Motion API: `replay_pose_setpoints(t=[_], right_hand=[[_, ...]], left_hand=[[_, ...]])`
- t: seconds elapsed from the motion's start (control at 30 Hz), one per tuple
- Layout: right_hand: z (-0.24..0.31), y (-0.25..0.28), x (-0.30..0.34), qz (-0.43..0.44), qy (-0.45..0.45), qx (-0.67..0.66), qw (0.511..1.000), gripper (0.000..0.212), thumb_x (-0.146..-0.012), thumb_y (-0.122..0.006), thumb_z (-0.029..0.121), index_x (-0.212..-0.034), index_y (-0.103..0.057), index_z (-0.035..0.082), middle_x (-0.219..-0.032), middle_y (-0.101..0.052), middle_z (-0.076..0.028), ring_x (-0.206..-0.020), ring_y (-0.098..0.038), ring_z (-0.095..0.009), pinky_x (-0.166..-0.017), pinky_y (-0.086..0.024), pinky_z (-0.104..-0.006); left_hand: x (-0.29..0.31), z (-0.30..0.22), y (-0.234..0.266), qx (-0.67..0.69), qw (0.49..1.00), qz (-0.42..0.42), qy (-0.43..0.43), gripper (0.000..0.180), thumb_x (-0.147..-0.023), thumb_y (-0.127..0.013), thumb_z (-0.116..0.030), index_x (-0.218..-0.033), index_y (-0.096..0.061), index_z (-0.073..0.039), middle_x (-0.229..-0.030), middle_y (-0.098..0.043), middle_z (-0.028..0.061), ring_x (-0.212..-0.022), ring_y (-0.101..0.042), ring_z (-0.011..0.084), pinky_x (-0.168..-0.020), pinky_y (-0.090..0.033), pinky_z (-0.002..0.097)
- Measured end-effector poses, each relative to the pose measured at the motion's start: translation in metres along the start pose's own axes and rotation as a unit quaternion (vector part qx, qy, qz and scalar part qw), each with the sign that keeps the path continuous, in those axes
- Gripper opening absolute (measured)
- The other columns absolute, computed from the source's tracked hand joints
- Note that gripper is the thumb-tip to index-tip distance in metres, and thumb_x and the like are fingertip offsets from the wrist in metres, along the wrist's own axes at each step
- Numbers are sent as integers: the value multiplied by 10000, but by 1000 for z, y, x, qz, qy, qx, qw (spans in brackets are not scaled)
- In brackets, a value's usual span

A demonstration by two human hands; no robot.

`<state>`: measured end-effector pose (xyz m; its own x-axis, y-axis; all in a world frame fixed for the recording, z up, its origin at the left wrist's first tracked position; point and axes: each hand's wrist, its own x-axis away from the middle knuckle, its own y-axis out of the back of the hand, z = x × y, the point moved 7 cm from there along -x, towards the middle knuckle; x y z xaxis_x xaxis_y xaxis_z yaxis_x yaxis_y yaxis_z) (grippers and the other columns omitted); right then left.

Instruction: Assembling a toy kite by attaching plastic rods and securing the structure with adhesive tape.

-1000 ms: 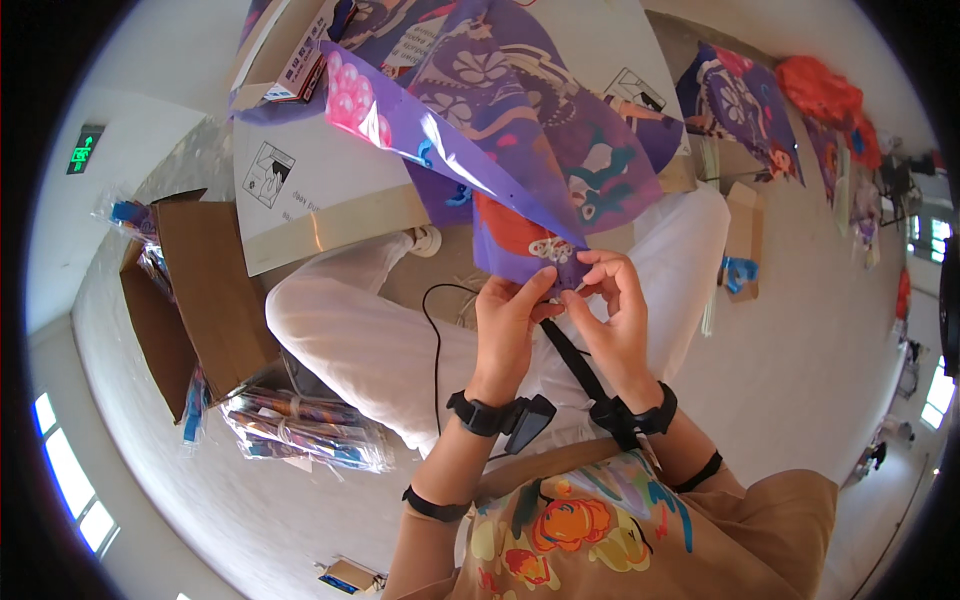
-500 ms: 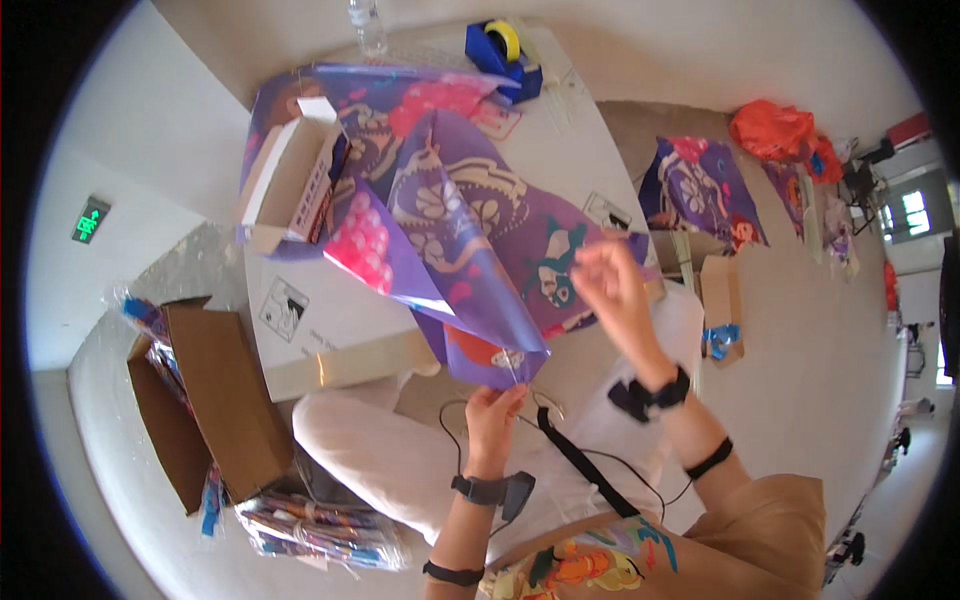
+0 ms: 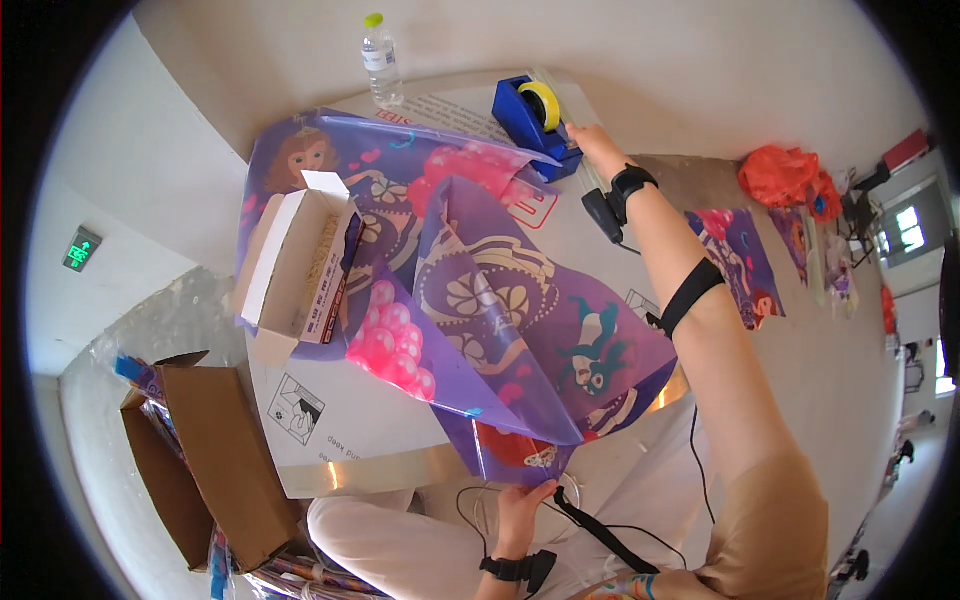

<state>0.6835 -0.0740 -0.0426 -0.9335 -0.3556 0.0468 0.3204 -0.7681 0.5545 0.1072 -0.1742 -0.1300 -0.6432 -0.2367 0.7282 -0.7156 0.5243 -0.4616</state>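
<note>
- Here, your largest surface is the counter (image 3: 400, 430), white with printed pictograms, and it carries everything you are working with.
- Across it lies the purple wrapping sheet (image 3: 520, 330), a cartoon-printed film that runs from about 11 o'clock of the counter down to its near edge at 6 o'clock, where a folded point hangs over. It looks thin, glossy and very light, so expect it to slide on the smooth counter and to crease or tear if you pull hard. Take it at a folded edge or corner, where two layers give some stiffness.
- On the sheet, at 9 o'clock, stands the white carton (image 3: 295, 265), open at the top with a flap up. It looks like light, stiff board. I judge it the only thing weighing the sheet down, so tugging the film may drag or tip it.
- At 12 o'clock sits the blue tape dispenser (image 3: 535, 125) with a yellow roll. It looks heavy-based and should stay put when you draw tape from its right-hand end.
- Beyond it, the clear water bottle (image 3: 381, 62) with a green cap stands upright, apart from the sheet.
- Your right hand (image 3: 592, 148) reaches to the dispenser's right side, fingers curled at it. Whether it grips tape I cannot tell.
- Your left hand (image 3: 522, 505) pinches the sheet's overhanging point at the near edge, fingers closed on it.
</note>
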Motion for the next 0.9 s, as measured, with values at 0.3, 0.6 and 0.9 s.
replay_pose_setpoints(t=[0.3,0.6,0.9], right_hand=[[22,6,12,-10,-37,-286,957,248,-800,-678,88,-908,-633,-130,-906,-662,-178,-831,-636,-242,-702,-482,-369],[-34,10,28,-26,-95,-241,965,301,-830,-695,150,-1021,-627,-73,-997,-648,-144,-894,-622,-214,-765,-505,-329],[-83,-26,38,-56,-24,-491,869,128,-869,-658,80,-912,-593,-21,-894,-615,-83,-857,-613,-203,-776,-534,-321]], left_hand=[[-5,-3,-1,-4,1000,-21,-15,255,-793,-698,-10,-1035,-632,39,-956,-668,63,-839,-621,145,-774,-485,265],[-3,1,-4,2,1000,-13,-5,268,-817,-660,41,-1078,-603,23,-995,-658,67,-861,-627,146,-785,-515,272],[1,5,-12,-10,1000,-3,0,198,-849,-656,-36,-1037,-627,18,-965,-660,51,-851,-627,144,-774,-514,280]])
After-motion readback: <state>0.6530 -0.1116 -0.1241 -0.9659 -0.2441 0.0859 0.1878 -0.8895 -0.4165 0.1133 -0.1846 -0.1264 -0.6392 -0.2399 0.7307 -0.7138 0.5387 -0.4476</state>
